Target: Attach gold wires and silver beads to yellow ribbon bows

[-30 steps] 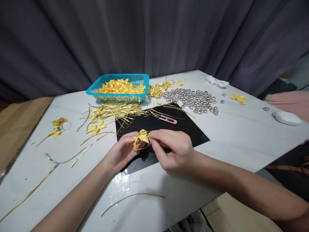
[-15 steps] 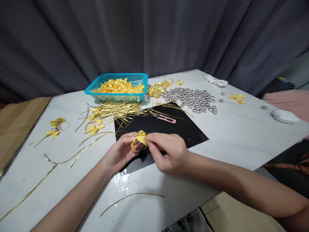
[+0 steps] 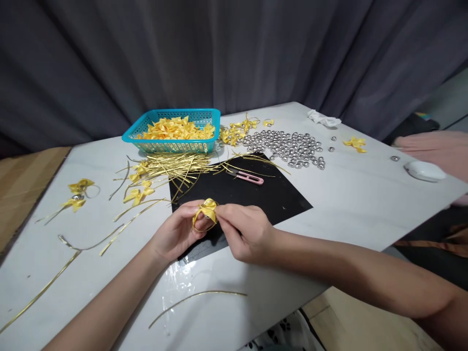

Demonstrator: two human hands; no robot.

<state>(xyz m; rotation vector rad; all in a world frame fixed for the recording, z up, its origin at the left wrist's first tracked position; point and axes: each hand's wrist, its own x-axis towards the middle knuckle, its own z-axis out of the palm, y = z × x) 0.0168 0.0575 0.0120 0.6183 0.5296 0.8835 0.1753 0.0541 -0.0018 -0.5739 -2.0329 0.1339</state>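
Between my hands, over the black mat (image 3: 278, 195), is a yellow ribbon bow (image 3: 208, 208) with a loop of gold twist tie hanging beneath it. My left hand (image 3: 179, 229) is closed on the bow's left side, thumb on top. My right hand (image 3: 246, 231) pinches at the bow's right edge; its fingertips hide what exactly they grip. Pink-handled thread snips (image 3: 250, 178) lie on the mat beyond my hands. A pile of gold twist ties (image 3: 175, 165) lies behind to the left, with a few yellow bows (image 3: 134, 196) beside it.
A teal basket (image 3: 126, 138) of yellow bows stands at the back. Many silver heart-shaped beads (image 3: 292, 148) spread right of it. A white computer mouse (image 3: 424, 171) sits near the right edge, cardboard (image 3: 29, 185) at the left. A loose twist tie (image 3: 197, 295) lies in front.
The whole view has shifted slightly, so everything appears a little further left. The bow has turned slightly in my fingers; both hands keep their hold.
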